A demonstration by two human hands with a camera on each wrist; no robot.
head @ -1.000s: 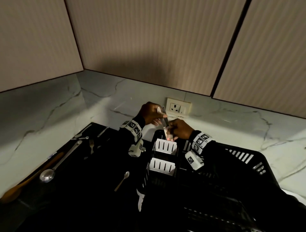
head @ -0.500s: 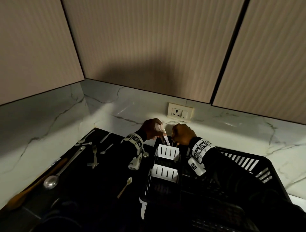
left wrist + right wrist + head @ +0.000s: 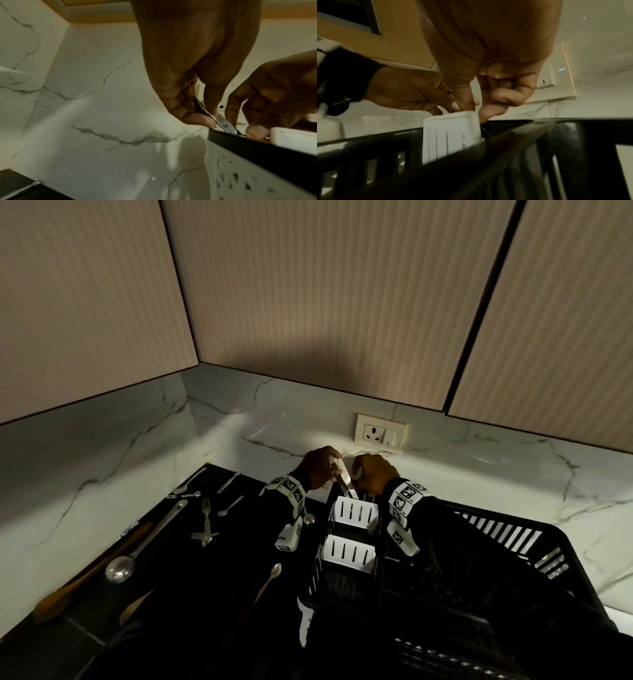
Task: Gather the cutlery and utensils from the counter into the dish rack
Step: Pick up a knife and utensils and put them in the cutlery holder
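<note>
We are in the middle of the gathering, at the step of dropping one piece into the dish rack [image 3: 507, 537]: our left hand [image 3: 317, 467] pinches a flat metal piece, a knife by the look of it [image 3: 346, 482], between thumb and fingertips, its lower end angled down towards five o'clock into the far white cutlery holder [image 3: 354, 510] at the rack's left edge. In the left wrist view the blade's tip [image 3: 226, 125] sits right at the holder's dark rim. Our right hand [image 3: 375, 474] hovers just beside it at three o'clock, fingers curled downward over the same holder; whether it grips anything we cannot tell, since the fingertips are hidden behind the white wall in the right wrist view. Both wrists are raised above the rack, with the hands bent down and knuckles facing us. The next move, we judge, calls for easing the pinch so the knife slides down inside the holder, then reaching back to nine o'clock, where much remains on the dark counter [image 3: 239, 577]: a ladle [image 3: 120, 568], forks [image 3: 205, 522], several small spoons [image 3: 269, 577] and a wooden spoon [image 3: 85, 577].
</note>
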